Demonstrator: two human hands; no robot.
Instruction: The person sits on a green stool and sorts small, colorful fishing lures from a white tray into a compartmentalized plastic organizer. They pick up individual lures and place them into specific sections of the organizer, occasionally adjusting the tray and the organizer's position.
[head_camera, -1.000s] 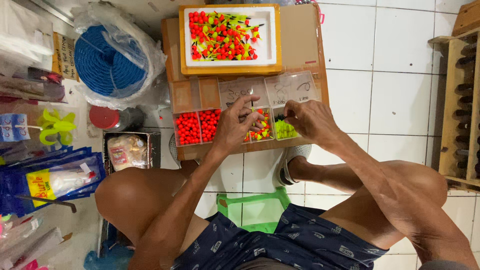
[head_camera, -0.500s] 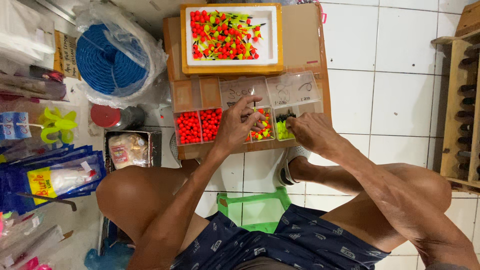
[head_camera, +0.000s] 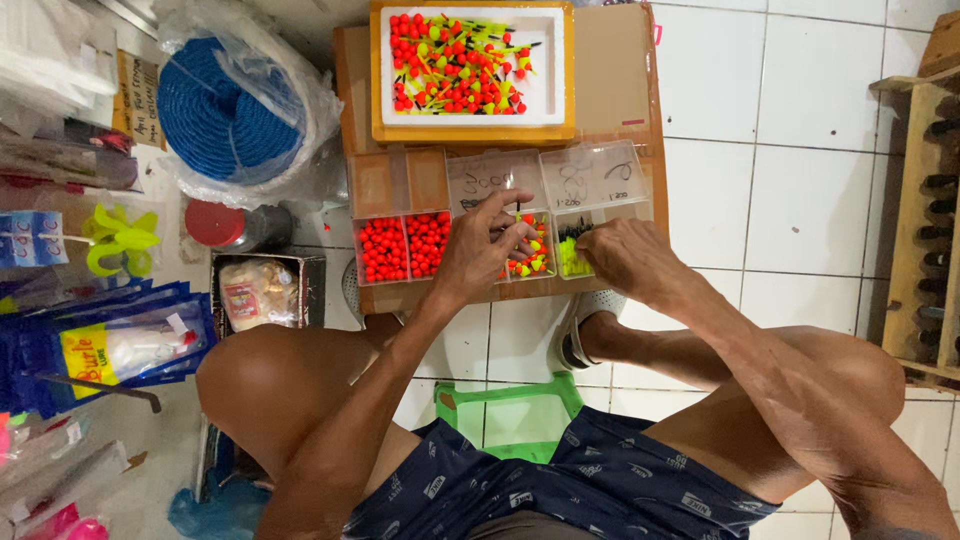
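Sorting small fishing floats into a clear compartment box (head_camera: 500, 235) calls for a light pinch and a short, low carry, so that no piece drops into the wrong cell. The left hand (head_camera: 485, 250) rests over the middle compartment (head_camera: 533, 258), its fingers drawn narrow around a slim float, as far as the view allows. The right hand (head_camera: 622, 255) sits at the rightmost compartment (head_camera: 572, 258), fingers curled down among yellow-green pieces (whether it grips one cannot be told). The box lies on a cardboard carton (head_camera: 610, 70) that serves as the counter, just below a yellow-rimmed white tray (head_camera: 475, 130) of mixed floats. The floats are tiny, glossy, red-orange and yellow-green, some with thin dark stems; two left cells hold plain red-orange beads (head_camera: 400, 245).
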